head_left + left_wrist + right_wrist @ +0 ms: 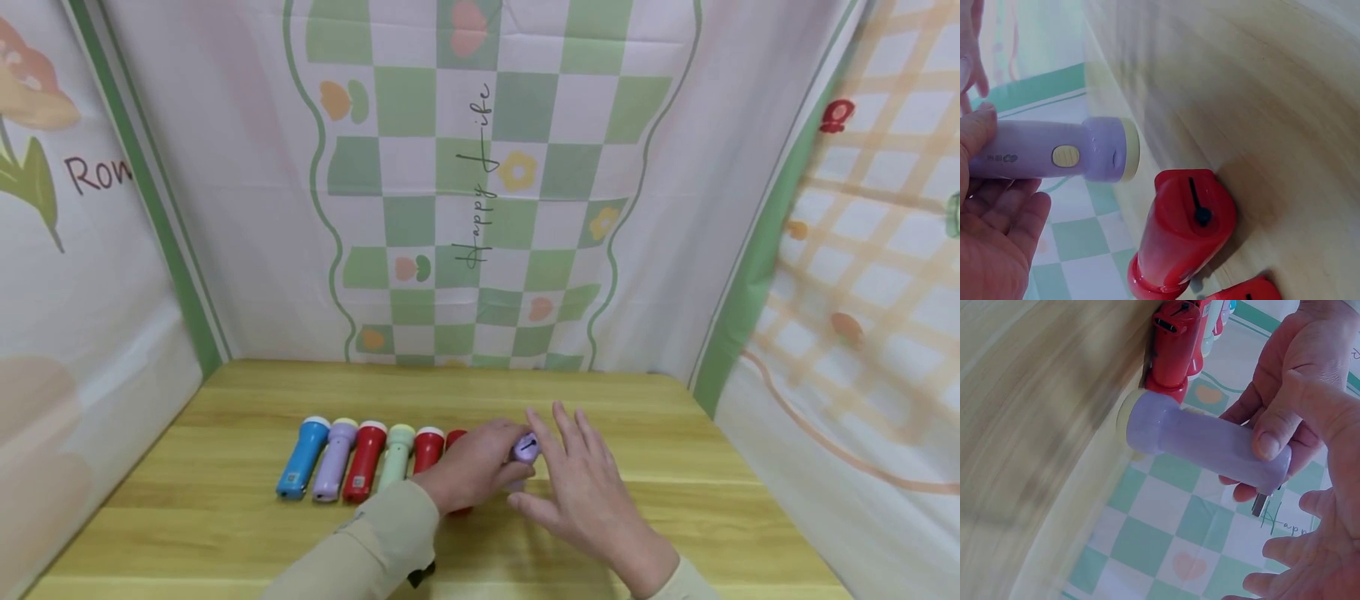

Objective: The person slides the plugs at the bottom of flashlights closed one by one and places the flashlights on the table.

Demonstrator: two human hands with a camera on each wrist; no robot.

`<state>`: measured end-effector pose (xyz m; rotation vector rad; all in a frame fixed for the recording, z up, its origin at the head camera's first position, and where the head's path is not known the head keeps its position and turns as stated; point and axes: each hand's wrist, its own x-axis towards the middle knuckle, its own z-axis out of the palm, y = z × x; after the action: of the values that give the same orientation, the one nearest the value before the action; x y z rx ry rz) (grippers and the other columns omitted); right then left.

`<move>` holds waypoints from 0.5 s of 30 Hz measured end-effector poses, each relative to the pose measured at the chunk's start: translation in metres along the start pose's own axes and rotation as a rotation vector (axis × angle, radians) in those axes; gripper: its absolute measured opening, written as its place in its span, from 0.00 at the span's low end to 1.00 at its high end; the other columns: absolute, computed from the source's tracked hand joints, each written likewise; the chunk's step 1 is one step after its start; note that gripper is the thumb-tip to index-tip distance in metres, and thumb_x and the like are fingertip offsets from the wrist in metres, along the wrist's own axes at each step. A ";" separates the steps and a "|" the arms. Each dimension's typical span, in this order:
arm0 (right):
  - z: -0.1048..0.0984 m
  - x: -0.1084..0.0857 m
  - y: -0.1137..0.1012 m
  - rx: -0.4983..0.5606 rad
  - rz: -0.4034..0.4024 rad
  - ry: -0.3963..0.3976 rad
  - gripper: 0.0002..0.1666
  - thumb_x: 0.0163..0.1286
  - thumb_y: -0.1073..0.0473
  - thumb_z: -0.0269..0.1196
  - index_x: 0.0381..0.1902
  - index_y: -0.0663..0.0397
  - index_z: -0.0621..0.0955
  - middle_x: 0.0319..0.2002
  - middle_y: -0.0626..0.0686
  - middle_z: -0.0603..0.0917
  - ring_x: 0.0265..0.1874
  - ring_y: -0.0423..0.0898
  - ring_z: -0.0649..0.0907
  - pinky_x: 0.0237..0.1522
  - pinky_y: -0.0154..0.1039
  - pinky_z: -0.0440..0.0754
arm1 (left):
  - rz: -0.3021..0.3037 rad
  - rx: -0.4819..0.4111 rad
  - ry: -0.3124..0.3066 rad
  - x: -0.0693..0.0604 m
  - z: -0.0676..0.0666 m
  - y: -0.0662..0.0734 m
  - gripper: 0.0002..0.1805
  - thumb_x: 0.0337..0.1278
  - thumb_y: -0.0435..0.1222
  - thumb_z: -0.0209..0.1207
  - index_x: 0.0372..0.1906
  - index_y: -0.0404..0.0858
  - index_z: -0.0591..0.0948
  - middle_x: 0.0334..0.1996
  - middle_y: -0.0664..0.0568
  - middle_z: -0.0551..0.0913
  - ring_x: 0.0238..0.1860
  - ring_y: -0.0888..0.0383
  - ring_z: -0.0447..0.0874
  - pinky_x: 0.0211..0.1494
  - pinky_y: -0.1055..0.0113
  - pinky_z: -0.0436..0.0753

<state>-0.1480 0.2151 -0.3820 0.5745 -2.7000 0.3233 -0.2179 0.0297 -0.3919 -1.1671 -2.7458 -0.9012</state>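
Observation:
A purple flashlight (pixel 1041 150) with a pale yellow lens rim stands on end, lens down, close to the tabletop; whether it touches is unclear. My left hand (pixel 480 462) grips it near its tail, thumb on one side and fingers on the other. On the tail, a dark slot shows in the head view, and a small metal prong (pixel 1260 504) sticks out in the right wrist view. My right hand (pixel 588 492) is just right of the tail, fingers extended, holding nothing. Left of the purple flashlight lies a red flashlight (pixel 1185 231), partly covered by my left hand in the head view.
Further left, a row of flashlights lies side by side: blue (pixel 303 458), purple (pixel 335 458), red (pixel 366 461), pale green (pixel 397 458) and another red one (pixel 429 450). The wooden table (pixel 637 408) meets a patterned curtain (pixel 465 208) at the back. A small black object (pixel 422 575) shows below my left sleeve.

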 end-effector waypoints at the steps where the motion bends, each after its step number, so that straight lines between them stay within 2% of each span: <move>1: 0.000 0.000 0.000 0.000 0.001 0.001 0.61 0.61 0.31 0.72 0.83 0.47 0.60 0.79 0.72 0.58 0.76 0.76 0.58 0.68 0.77 0.65 | 0.000 -0.011 -0.002 -0.001 -0.001 0.000 0.20 0.72 0.46 0.64 0.63 0.46 0.80 0.51 0.59 0.83 0.49 0.68 0.79 0.56 0.70 0.83; 6: -0.001 0.001 0.000 0.005 0.006 0.011 0.61 0.61 0.31 0.73 0.83 0.47 0.61 0.79 0.71 0.59 0.77 0.76 0.58 0.68 0.77 0.65 | 0.003 -0.050 -0.007 -0.005 -0.006 0.002 0.19 0.71 0.45 0.65 0.62 0.45 0.80 0.49 0.60 0.83 0.47 0.69 0.78 0.52 0.73 0.82; 12: -0.001 0.000 -0.001 -0.004 -0.008 0.039 0.61 0.60 0.30 0.73 0.82 0.47 0.61 0.78 0.72 0.60 0.76 0.76 0.60 0.66 0.77 0.67 | -0.002 -0.133 -0.016 -0.013 -0.013 0.002 0.14 0.71 0.45 0.65 0.54 0.45 0.80 0.44 0.62 0.81 0.42 0.70 0.78 0.46 0.75 0.81; 15: -0.002 0.000 0.000 -0.003 -0.013 0.043 0.61 0.60 0.30 0.73 0.82 0.47 0.61 0.78 0.71 0.61 0.76 0.75 0.61 0.68 0.76 0.67 | -0.012 -0.171 -0.015 -0.018 -0.016 0.001 0.15 0.72 0.45 0.64 0.57 0.46 0.80 0.45 0.63 0.81 0.43 0.70 0.79 0.48 0.74 0.82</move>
<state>-0.1477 0.2153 -0.3804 0.5770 -2.6540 0.3250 -0.2073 0.0101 -0.3821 -1.1869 -2.7352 -1.1537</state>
